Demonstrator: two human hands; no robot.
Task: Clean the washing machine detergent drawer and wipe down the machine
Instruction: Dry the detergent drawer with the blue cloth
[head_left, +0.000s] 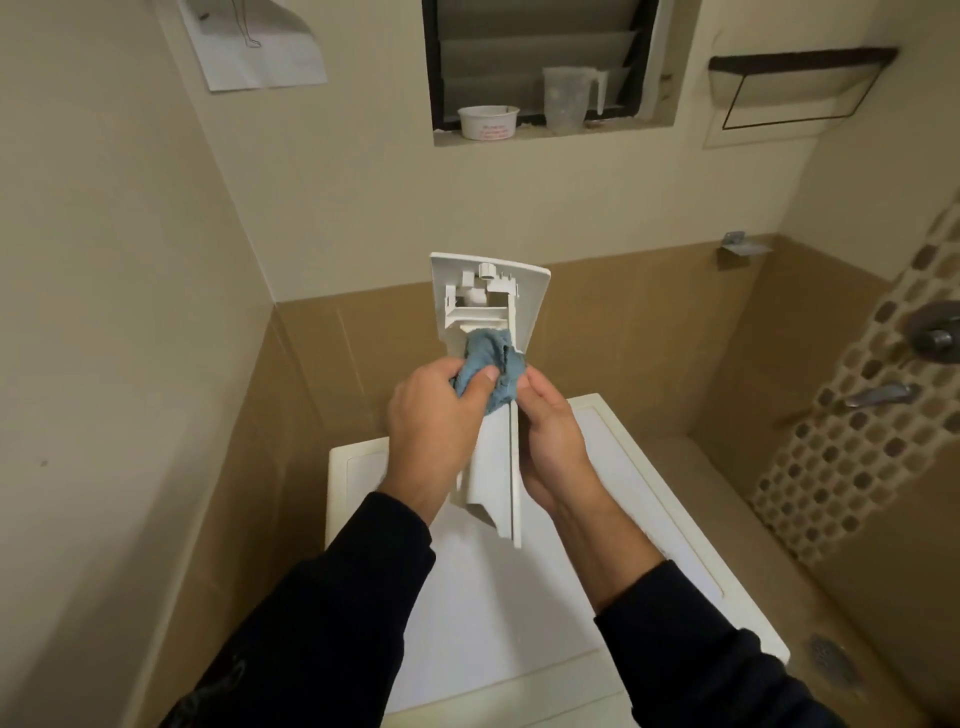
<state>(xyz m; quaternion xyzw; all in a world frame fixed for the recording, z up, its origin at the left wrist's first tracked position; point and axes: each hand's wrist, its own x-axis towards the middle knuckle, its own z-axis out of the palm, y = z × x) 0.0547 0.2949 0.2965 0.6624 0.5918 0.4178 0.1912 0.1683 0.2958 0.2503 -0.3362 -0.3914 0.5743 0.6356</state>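
One white detergent drawer (491, 312) is held upright above the one washing machine (519, 597). The left hand (436, 421) pinches one blue cloth (491, 364) against the drawer. The right hand (553, 447) curls its fingers round the drawer's side. On the window ledge stand two containers: one tub (488, 122), one jug (569, 98).

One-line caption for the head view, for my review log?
Left hand wipes the removed detergent drawer with a blue cloth; right hand holds it above the washing machine.
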